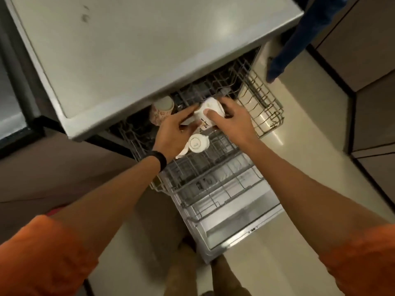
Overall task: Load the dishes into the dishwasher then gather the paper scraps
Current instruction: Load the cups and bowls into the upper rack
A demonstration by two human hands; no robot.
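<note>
1. Head view: the white mug is held on its side just above the back of the wire rack, with both hands on it.
2. The left hand has its fingers curled round the mug's near end. The right hand presses its thumb on the wall and wraps its fingers over the far side. Both are clamped on the mug.
3. An upturned white cup already sits in the rack, just nearer than the mug. A patterned cup stands at the rack's back left.
4. Handling, as a judgement: the mug looks ceramic, so it is stiff, moderately heavy and liable to chip against the wires or its neighbour.
5. The glaze is probably slippery, so grip across the body with thumb opposite fingers.
6. Set it down mouth-down between the tines, clear of the upturned cup.
</note>
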